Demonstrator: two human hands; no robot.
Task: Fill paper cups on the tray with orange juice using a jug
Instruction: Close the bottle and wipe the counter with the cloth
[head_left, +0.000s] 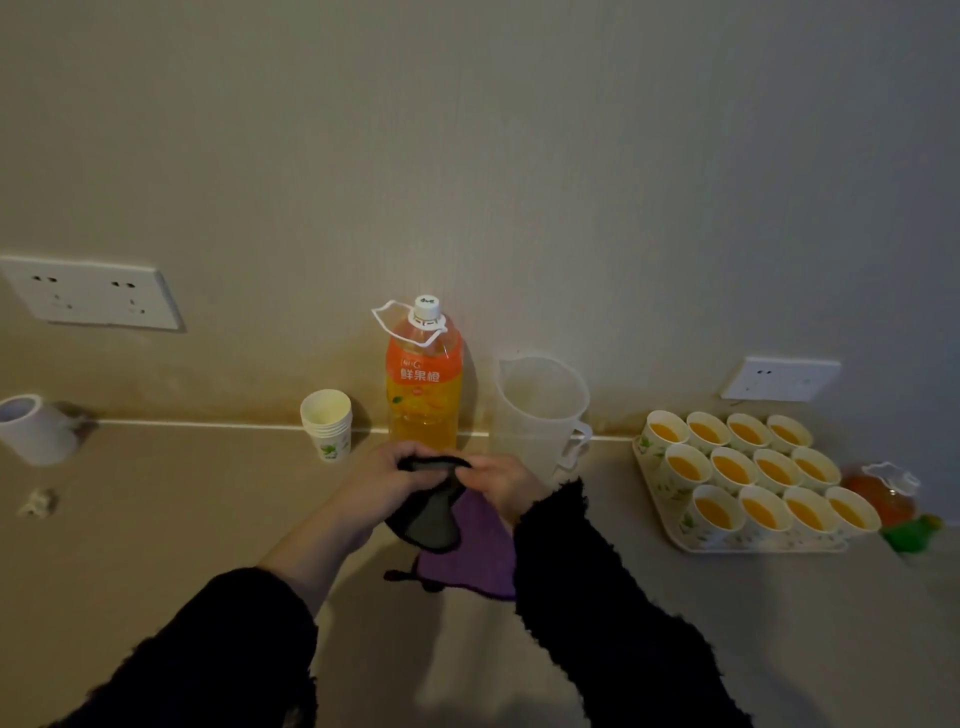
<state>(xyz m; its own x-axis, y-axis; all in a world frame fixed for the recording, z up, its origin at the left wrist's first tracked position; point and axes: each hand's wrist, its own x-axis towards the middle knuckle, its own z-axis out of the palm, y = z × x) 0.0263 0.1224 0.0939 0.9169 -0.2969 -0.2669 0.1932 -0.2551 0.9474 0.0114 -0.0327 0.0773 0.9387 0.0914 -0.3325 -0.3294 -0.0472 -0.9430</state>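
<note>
Close at six o'clock, my left hand and right hand both pinch the top edge of a dark cloth. It hangs over a purple cloth lying on the worktop, probably kept ready for wiping drips. Farther off at twelve o'clock the juice bottle stands capped against the wall. The jug at one o'clock looks empty, and spare cups are stacked at eleven. Out at two o'clock the tray carries twelve paper cups, every one showing juice, so I judge the filling done.
</note>
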